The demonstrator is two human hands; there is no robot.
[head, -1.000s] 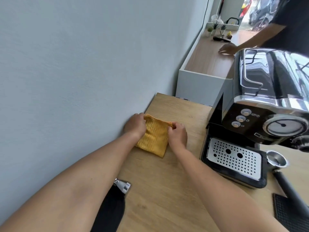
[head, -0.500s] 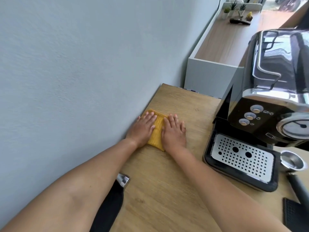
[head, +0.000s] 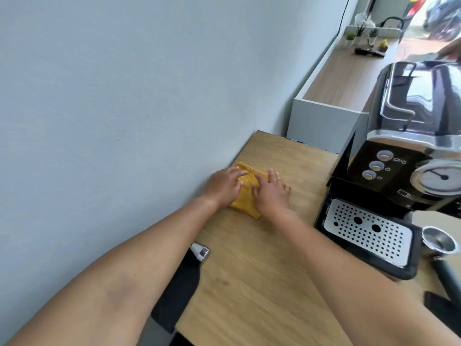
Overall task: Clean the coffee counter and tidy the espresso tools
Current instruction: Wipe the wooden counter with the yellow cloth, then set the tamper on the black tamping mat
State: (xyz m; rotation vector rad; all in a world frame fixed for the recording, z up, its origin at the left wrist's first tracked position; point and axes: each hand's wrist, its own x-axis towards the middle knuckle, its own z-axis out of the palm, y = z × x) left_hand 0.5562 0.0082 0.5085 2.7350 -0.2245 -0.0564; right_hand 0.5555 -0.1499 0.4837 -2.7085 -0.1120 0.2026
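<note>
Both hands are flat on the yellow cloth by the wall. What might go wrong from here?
1. The left forearm passes close over the chrome-tipped black tool at the near edge of the counter; drawing the arm back might knock it off.
2. Wiping rightward, the right hand and yellow cloth could bump the drip tray or nudge the portafilter beside it.

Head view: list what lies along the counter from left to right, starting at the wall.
Left hand → yellow cloth → right hand → drip tray → metal filter holder
</note>
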